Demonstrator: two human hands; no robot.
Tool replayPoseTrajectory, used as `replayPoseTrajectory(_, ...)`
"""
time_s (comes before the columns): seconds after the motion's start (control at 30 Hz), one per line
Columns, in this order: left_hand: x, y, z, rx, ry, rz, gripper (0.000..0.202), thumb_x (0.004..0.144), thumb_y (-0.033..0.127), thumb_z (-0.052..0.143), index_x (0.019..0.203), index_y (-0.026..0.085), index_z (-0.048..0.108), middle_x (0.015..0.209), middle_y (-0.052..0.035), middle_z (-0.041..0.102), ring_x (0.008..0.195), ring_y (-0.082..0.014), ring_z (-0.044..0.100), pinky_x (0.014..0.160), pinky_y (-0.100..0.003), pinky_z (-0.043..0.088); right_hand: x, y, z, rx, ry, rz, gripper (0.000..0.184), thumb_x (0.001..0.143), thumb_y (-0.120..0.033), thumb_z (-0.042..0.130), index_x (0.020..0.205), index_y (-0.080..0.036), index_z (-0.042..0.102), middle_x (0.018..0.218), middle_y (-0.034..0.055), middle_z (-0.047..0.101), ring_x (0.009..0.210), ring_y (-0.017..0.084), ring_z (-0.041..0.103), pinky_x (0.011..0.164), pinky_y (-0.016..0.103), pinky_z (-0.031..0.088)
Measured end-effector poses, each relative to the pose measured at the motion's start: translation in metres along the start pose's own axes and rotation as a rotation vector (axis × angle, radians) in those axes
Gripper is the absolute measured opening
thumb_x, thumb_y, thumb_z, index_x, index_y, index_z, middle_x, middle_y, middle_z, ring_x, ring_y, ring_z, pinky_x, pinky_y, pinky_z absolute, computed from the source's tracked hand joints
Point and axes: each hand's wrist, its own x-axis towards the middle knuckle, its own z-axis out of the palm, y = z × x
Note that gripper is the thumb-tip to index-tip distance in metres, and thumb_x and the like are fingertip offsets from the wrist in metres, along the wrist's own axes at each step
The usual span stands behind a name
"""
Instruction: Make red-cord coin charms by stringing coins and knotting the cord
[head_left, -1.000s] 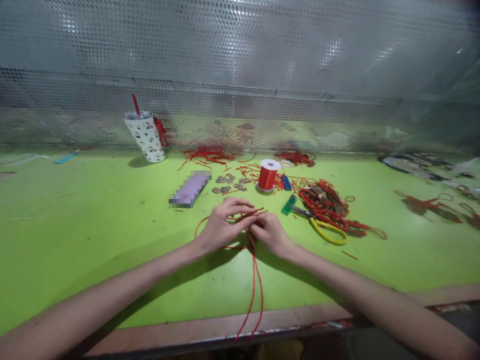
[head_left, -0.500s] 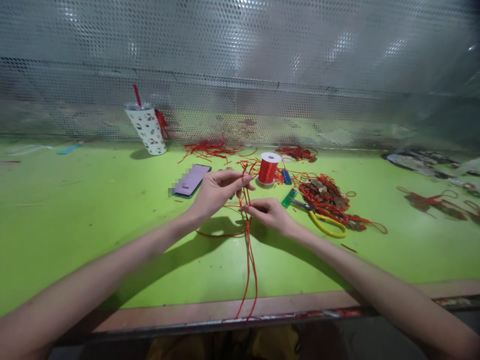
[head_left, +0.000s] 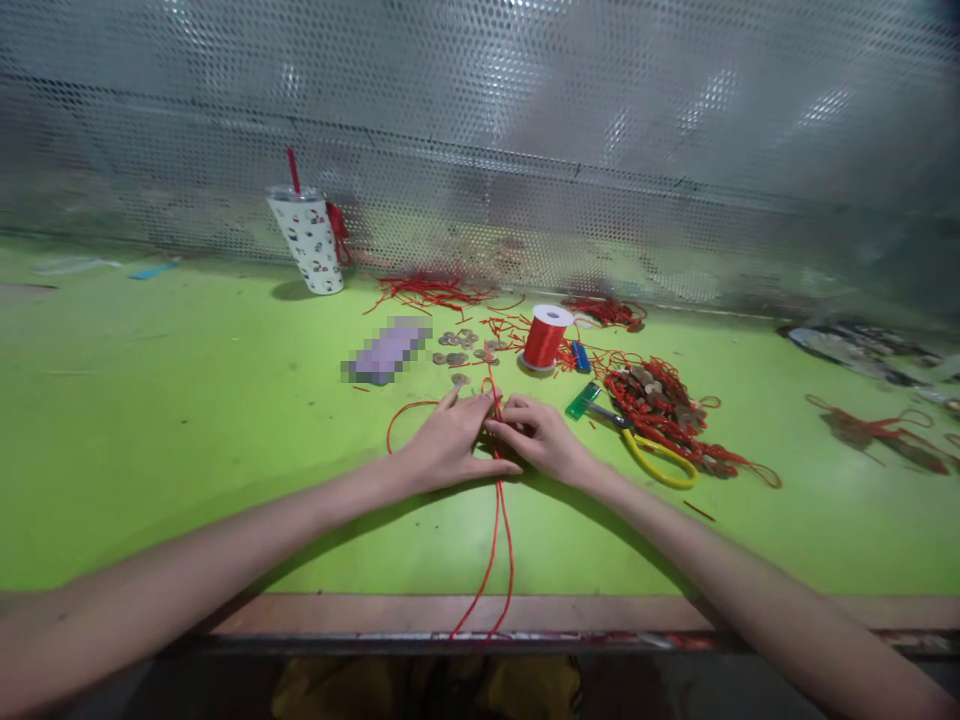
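Observation:
My left hand [head_left: 450,445] rests on the green table [head_left: 187,400] with fingers pressed together around a red cord [head_left: 499,540]. Right beside it, touching, my right hand [head_left: 544,438] pinches the same cord. Two strands of the cord run from my hands toward me and hang over the table's front edge. A loop of it curves out to the left of my left hand. Just beyond my fingers lie several bronze coins [head_left: 457,345].
A spool of red cord [head_left: 546,338], a blue lighter [head_left: 579,356], a green lighter [head_left: 582,400], yellow-handled scissors [head_left: 652,458] and a heap of red knotted coin charms [head_left: 660,400] lie to the right. A phone [head_left: 386,352] and a patterned cup with straw [head_left: 309,240] stand behind, against perforated metal.
Both hands have dropped from a raised position back onto the table and come together on the cord. The view has tilted slightly.

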Motion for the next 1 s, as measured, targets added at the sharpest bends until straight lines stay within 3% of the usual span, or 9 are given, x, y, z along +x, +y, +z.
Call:
replayPoseTrajectory(0.17, 0.002, 0.002, 0.000, 0.024, -0.056, -0.025, 0.081, 0.078, 0.065, 0.074, 0.137, 0.016, 0.050, 0.137, -0.0203, 0.064, 0.127, -0.0368, 0.061, 0.122, -0.065, 0.021, 0.004, 0.000, -0.003, 0.046, 0.198, 0.019, 0.030, 0.098, -0.039, 0.060, 0.078, -0.019, 0.071, 0.089, 0.0063, 0.063, 0.088, 0.020, 0.059, 0.081, 0.035, 0.047)
replayPoseTrajectory(0.3, 0.004, 0.001, -0.001, 0.049, -0.084, -0.006, 0.095, 0.076, 0.067, 0.075, 0.146, 0.013, 0.041, 0.144, -0.0255, 0.058, 0.134, -0.0407, 0.056, 0.121, -0.069, 0.018, 0.014, -0.004, -0.007, 0.429, 0.327, 0.211, 0.035, 0.096, -0.052, 0.060, 0.086, -0.020, 0.071, 0.091, 0.0081, 0.070, 0.089, 0.021, 0.066, 0.086, 0.037, 0.052)
replayPoseTrajectory(0.4, 0.005, 0.001, -0.002, 0.077, -0.115, -0.020, 0.099, 0.076, 0.069, 0.073, 0.149, 0.012, 0.037, 0.149, -0.0284, 0.051, 0.138, -0.0410, 0.052, 0.122, -0.068, 0.016, 0.021, -0.011, -0.020, 0.689, 0.408, 0.270, 0.039, 0.092, -0.060, 0.061, 0.088, -0.022, 0.066, 0.083, 0.0055, 0.070, 0.080, 0.019, 0.067, 0.080, 0.035, 0.055)
replayPoseTrajectory(0.5, 0.004, 0.002, -0.003, 0.086, -0.128, -0.018, 0.101, 0.077, 0.071, 0.071, 0.151, 0.012, 0.035, 0.154, -0.0291, 0.045, 0.142, -0.0403, 0.048, 0.123, -0.065, 0.014, 0.026, -0.015, -0.042, 0.601, 0.487, 0.191, 0.039, 0.095, -0.061, 0.055, 0.091, -0.022, 0.061, 0.069, -0.0003, 0.061, 0.061, 0.014, 0.057, 0.062, 0.028, 0.049)
replayPoseTrajectory(0.57, 0.004, 0.001, -0.003, 0.087, -0.128, -0.006, 0.101, 0.077, 0.072, 0.070, 0.151, 0.012, 0.035, 0.154, -0.0284, 0.045, 0.142, -0.0398, 0.048, 0.124, -0.064, 0.014, 0.028, -0.015, -0.057, 0.361, 0.384, 0.131, 0.039, 0.099, -0.058, 0.049, 0.088, -0.021, 0.060, 0.067, -0.0001, 0.058, 0.054, 0.013, 0.050, 0.055, 0.026, 0.041)
replayPoseTrajectory(0.63, 0.003, 0.000, -0.003, 0.093, -0.130, 0.007, 0.101, 0.078, 0.072, 0.069, 0.151, 0.012, 0.034, 0.154, -0.0281, 0.046, 0.142, -0.0394, 0.047, 0.123, -0.063, 0.014, 0.028, -0.013, -0.067, 0.019, 0.178, 0.083, 0.036, 0.100, -0.048, 0.049, 0.081, -0.020, 0.059, 0.071, 0.0024, 0.060, 0.057, 0.013, 0.049, 0.056, 0.027, 0.036)
replayPoseTrajectory(0.77, 0.004, -0.001, -0.002, 0.114, -0.126, 0.019, 0.101, 0.079, 0.074, 0.066, 0.151, 0.010, 0.036, 0.151, -0.0284, 0.049, 0.141, -0.0398, 0.049, 0.124, -0.061, 0.014, 0.023, -0.009, -0.073, -0.454, -0.187, 0.137, 0.025, 0.096, -0.026, 0.054, 0.073, -0.019, 0.057, 0.066, 0.0015, 0.056, 0.056, 0.013, 0.043, 0.057, 0.027, 0.028)
replayPoseTrajectory(0.93, 0.004, -0.001, 0.000, 0.115, -0.115, 0.017, 0.098, 0.077, 0.076, 0.066, 0.144, 0.008, 0.043, 0.137, -0.0278, 0.062, 0.130, -0.0413, 0.059, 0.121, -0.062, 0.021, 0.017, -0.006, -0.080, -0.248, -0.533, 0.202, 0.037, 0.097, -0.040, 0.056, 0.068, -0.017, 0.062, 0.059, -0.0027, 0.049, 0.052, 0.010, 0.038, 0.052, 0.026, 0.025)
replayPoseTrajectory(1.0, 0.004, -0.002, 0.001, 0.116, -0.118, 0.020, 0.099, 0.078, 0.077, 0.064, 0.144, 0.006, 0.044, 0.137, -0.0293, 0.062, 0.129, -0.0419, 0.059, 0.120, -0.062, 0.022, 0.017, -0.001, -0.078, -0.106, -0.542, 0.227, 0.041, 0.092, -0.049, 0.061, 0.069, -0.016, 0.066, 0.059, -0.0036, 0.048, 0.053, 0.010, 0.038, 0.052, 0.026, 0.026)
